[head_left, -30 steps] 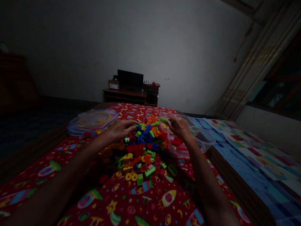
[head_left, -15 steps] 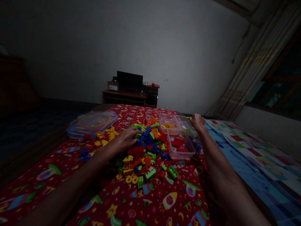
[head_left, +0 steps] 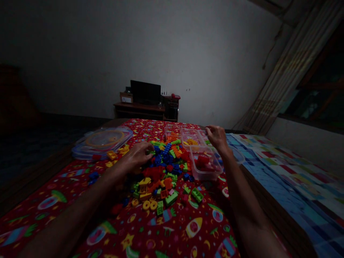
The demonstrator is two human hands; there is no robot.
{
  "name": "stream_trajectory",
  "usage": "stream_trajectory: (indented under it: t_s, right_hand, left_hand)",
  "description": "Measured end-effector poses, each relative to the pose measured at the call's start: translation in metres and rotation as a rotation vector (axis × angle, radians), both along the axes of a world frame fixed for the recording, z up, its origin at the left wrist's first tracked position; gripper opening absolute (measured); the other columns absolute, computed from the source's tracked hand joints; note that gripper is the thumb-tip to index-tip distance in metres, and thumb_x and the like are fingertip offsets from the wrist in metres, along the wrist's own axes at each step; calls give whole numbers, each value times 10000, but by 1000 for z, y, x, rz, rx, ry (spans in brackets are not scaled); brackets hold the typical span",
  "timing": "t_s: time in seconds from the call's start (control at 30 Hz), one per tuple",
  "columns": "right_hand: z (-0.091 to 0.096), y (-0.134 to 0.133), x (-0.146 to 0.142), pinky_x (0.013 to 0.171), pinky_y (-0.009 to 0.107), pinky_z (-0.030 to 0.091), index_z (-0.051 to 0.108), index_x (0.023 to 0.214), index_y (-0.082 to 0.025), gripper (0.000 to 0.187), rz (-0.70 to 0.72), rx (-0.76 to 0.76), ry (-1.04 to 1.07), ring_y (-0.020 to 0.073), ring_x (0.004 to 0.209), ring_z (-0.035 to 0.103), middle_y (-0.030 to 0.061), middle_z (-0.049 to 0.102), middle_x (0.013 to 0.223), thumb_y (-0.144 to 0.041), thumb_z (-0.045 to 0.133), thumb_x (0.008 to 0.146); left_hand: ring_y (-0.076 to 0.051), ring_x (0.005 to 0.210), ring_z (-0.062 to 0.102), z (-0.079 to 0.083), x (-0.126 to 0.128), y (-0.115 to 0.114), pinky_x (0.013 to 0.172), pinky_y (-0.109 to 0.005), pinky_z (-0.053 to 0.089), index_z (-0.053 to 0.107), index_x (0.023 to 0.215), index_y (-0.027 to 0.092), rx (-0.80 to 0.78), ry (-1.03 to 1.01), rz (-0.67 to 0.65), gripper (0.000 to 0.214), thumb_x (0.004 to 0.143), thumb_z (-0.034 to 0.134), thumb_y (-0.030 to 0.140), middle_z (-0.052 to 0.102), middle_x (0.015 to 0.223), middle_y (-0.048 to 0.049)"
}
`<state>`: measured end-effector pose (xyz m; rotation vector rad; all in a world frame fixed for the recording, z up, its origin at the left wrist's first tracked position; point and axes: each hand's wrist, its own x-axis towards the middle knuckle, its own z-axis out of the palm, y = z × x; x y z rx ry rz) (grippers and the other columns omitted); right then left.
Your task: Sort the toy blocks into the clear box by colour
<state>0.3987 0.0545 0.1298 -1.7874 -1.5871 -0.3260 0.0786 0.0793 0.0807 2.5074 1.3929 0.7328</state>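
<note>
My left hand [head_left: 139,154] is at the left side of a heap of toy building bricks [head_left: 165,157], its thumb and fingers closed on a small green brick [head_left: 152,152]. My right hand [head_left: 217,137] is above the far right clear plastic container, with fingers curled down. Whether it holds anything is hidden. Under it, the nearer clear container [head_left: 205,176] contains red bricks [head_left: 202,161], and the one behind it has yellow bricks [head_left: 191,142]. Orange bricks [head_left: 172,137] lie in another container farther left.
Stacked clear lids [head_left: 102,141] with blue rims lie at left on the red patterned cloth [head_left: 177,233]. Loose green bricks [head_left: 197,194] and yellow wheels [head_left: 149,205] sit in front of the heap. To the right is a checked bedspread [head_left: 290,186]; a monitor [head_left: 146,92] stands behind.
My right hand has moved left over the containers, and the green brick seen at its fingertips is no longer visible there. My left hand has drawn slightly left with its green brick.
</note>
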Motion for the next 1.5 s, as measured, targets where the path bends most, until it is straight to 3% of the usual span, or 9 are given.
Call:
stream_trajectory:
  t_s: [0.3,0.43,0.6,0.7,0.9,1.07,1.2,1.33,1.5]
  right_hand:
    - [-25,-36,-96,625,215,430,670,1093,-191,256,782,-258,-3,123,714,617,44,709,870,-281,563,878]
    - [-31,-43,-114,528,209,324,696,956,-142,193,785,-250,-52,89,538,490,-7,618,637,-243,557,869]
    - [-32,-41,-110,538,191,330,693,972,-138,212,817,-294,111,90,595,538,-1,653,701,-268,568,859]
    - [-35,-37,-107,568,194,358,681,1008,-144,220,750,-273,155,106,649,580,18,683,756,-255,589,842]
    - [-33,-31,-93,569,210,357,686,976,-176,179,549,-239,-13,109,614,569,24,682,721,-247,590,842]
    - [-22,-24,-40,607,234,380,708,906,-171,176,220,-207,-113,152,718,612,81,716,840,-286,593,840]
    - [-18,-13,11,657,248,408,715,976,-169,237,-90,-209,-101,189,817,643,108,721,940,-267,547,841]
    - [-15,6,44,692,263,427,709,1015,-126,282,-325,-273,-113,240,926,651,176,696,1027,-189,516,820]
    - [-10,30,63,658,252,441,699,1035,-87,322,-402,-370,-72,245,897,668,206,688,1013,-111,509,776]
  left_hand:
    - [-199,803,670,17,14,-18,718,-314,549,571,934,178,-252,-432,-140,337,732,517,442,695,884,-41]
    - [-203,821,680,19,19,-24,725,-327,566,557,955,179,-341,-501,-167,305,745,565,401,704,891,-36]
    - [-229,901,678,18,17,-27,797,-369,565,587,957,192,-352,-531,-227,338,712,651,415,720,946,-34]
    - [-243,929,676,14,17,-24,836,-404,554,591,981,188,-329,-538,-271,396,665,677,410,708,1021,-46]
    - [-261,925,676,14,9,-17,818,-418,554,614,1033,202,-271,-398,-234,444,656,631,437,715,1028,-61]
    - [-266,1010,646,19,-2,-22,864,-361,520,638,1088,227,-253,-45,-250,466,697,593,478,700,1101,-57]
    - [-262,1090,602,10,0,-32,929,-329,471,611,1199,245,-229,243,-332,516,707,633,401,649,1189,-54]
    - [-242,1068,603,3,2,-33,902,-286,468,600,1223,246,-198,275,-317,494,736,613,328,651,1149,-53]
    - [-248,1042,607,12,-1,-33,885,-299,468,599,1225,243,-175,228,-292,492,748,590,363,669,1129,-54]
